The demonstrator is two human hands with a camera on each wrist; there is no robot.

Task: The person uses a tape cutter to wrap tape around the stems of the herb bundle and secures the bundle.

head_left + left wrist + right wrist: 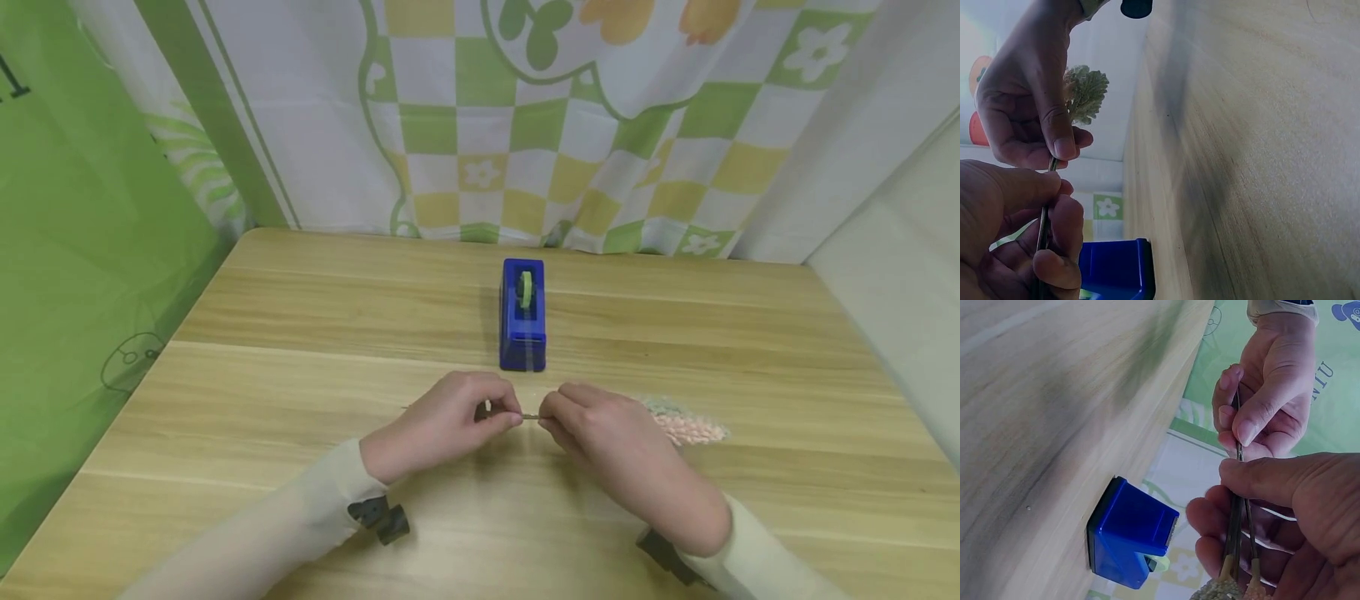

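Note:
Both hands pinch thin dark stems (530,417) of artificial flowers, held level above the table. My left hand (442,425) grips the free end between thumb and fingertips. Close beside it, my right hand (611,429) pinches the stems nearer the blossoms. Pink and pale green flower heads (693,428) stick out past the right hand in the head view. In the right wrist view, more than one stem (1233,531) runs under the right thumb, ending in a greenish flower head (1217,590) and a pinkish one (1255,590). The fingers hide part of the stems.
A blue tape dispenser (523,350) with a small yellow-green roll (526,290) stands on the wooden table (337,292), just beyond the hands. A checked green, yellow and white curtain (480,125) hangs behind the table, with a green cloth (90,275) at the left.

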